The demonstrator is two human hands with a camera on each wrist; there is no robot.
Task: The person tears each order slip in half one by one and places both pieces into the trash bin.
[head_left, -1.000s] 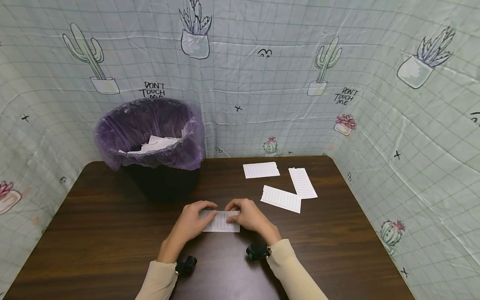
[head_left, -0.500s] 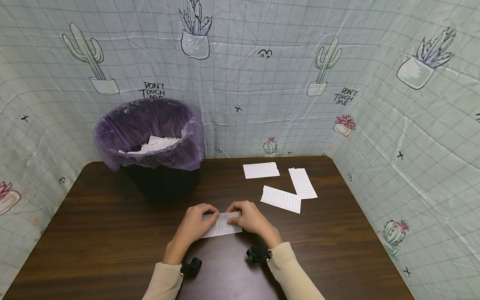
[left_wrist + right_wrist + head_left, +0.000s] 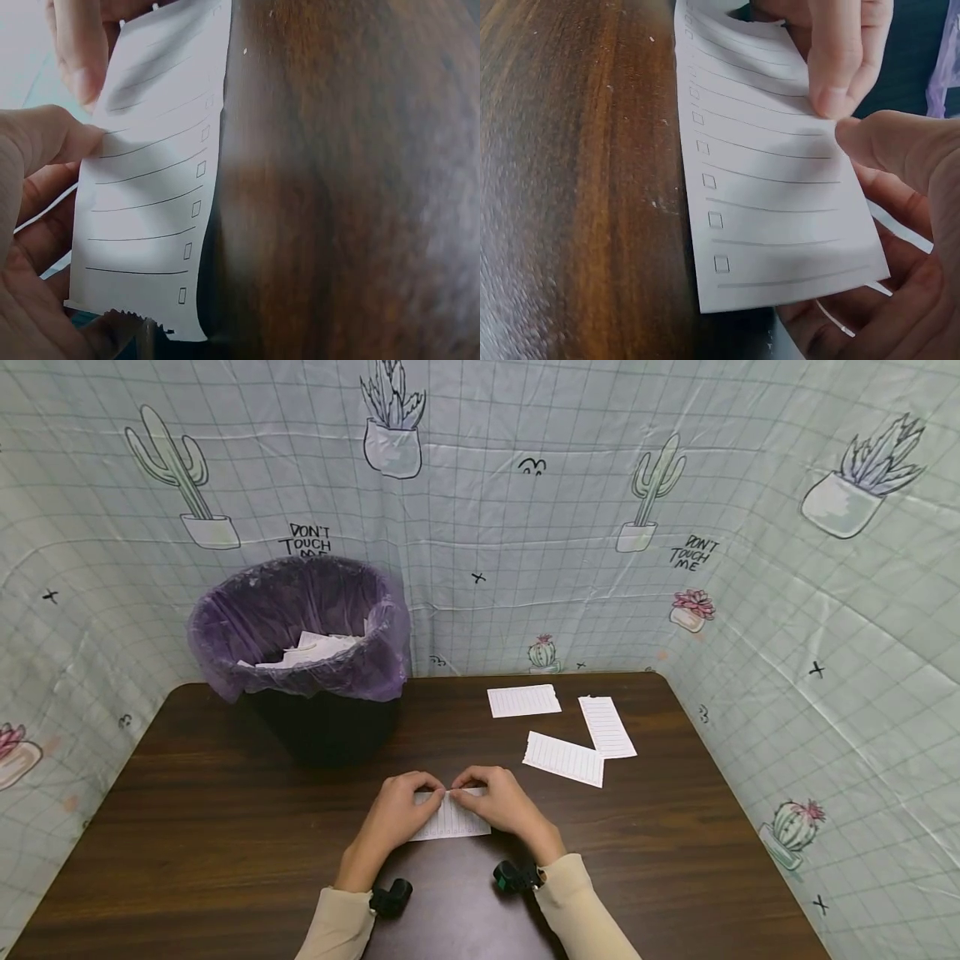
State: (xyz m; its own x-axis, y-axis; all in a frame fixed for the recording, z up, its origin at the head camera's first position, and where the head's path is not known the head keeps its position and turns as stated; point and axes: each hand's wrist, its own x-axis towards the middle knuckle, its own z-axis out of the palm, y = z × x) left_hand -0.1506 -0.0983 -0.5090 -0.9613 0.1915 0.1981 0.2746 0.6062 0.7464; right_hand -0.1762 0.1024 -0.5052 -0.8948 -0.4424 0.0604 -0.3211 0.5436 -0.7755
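A white lined checklist sheet [image 3: 452,821] with a column of small boxes is held just over the table by both hands. My left hand [image 3: 402,807] pinches its far long edge near the middle, thumb on the printed face and fingers behind. Close beside it, my right hand [image 3: 498,799] pinches the same edge, the two thumbs nearly touching. In the left wrist view the sheet [image 3: 150,187] shows one ragged, torn short end. The other short end is straight in the right wrist view, where the sheet [image 3: 772,195] bows slightly. Most fingertips are hidden behind the paper.
Three similar paper slips lie at the back right: one slip [image 3: 523,701] alone, another [image 3: 607,727] touching a third [image 3: 564,759]. A black bin [image 3: 330,727] with a purple liner [image 3: 375,668] stands back left, holding white papers [image 3: 318,647]. A patterned curtain [image 3: 480,527] encloses the table [image 3: 187,843].
My left hand has shifted right along the sheet and my right hand slightly, bringing their thumbs together at its far edge. The sheet has moved a little right and nearer. The other slips stay put.
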